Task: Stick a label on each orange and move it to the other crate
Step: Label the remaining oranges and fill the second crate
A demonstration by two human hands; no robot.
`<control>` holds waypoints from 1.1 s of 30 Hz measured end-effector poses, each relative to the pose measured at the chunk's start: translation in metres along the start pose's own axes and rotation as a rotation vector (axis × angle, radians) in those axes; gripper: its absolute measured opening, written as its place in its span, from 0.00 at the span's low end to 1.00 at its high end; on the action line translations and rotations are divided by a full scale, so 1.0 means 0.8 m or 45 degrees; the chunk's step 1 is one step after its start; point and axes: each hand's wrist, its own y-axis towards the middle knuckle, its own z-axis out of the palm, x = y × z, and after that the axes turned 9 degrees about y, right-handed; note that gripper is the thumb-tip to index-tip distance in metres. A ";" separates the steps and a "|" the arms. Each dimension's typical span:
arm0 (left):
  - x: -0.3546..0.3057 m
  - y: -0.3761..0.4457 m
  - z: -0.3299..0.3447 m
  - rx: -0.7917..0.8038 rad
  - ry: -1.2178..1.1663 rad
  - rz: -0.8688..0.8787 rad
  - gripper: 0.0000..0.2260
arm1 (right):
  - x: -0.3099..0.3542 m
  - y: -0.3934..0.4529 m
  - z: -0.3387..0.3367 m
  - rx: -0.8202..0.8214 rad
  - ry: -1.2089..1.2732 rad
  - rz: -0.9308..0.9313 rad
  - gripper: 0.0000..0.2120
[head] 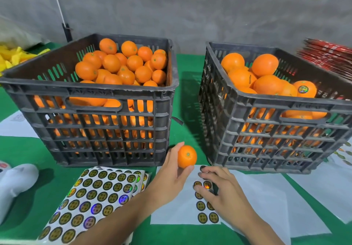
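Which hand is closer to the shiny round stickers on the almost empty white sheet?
The right hand: its fingers rest on the stickers of the nearly used sheet. The left hand is just beside that sheet, holding an orange above its top edge.

A fruit packing room. Two grey crates (91, 99) of oranges (118, 63) and label sheets (91, 197) cover a green table (24, 212). Bare concrete wall (171, 12) behind
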 end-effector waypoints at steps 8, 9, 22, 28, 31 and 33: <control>-0.005 -0.001 -0.001 0.005 0.064 -0.001 0.30 | 0.002 0.002 0.000 0.001 -0.009 0.012 0.12; -0.006 -0.001 -0.001 0.003 0.065 -0.002 0.30 | 0.003 0.002 0.001 0.001 0.011 -0.001 0.09; -0.002 0.001 -0.002 -0.002 0.043 0.004 0.29 | 0.009 0.001 0.002 -0.065 0.000 -0.321 0.02; -0.003 0.002 -0.005 0.002 -0.153 -0.052 0.30 | 0.035 0.008 -0.008 -0.219 0.785 0.052 0.06; -0.015 0.000 -0.013 0.006 -0.339 -0.061 0.30 | 0.050 0.015 -0.012 -0.339 0.982 0.095 0.07; -0.028 -0.004 -0.019 0.028 -0.439 -0.043 0.30 | 0.060 0.018 -0.012 -0.412 1.078 0.089 0.07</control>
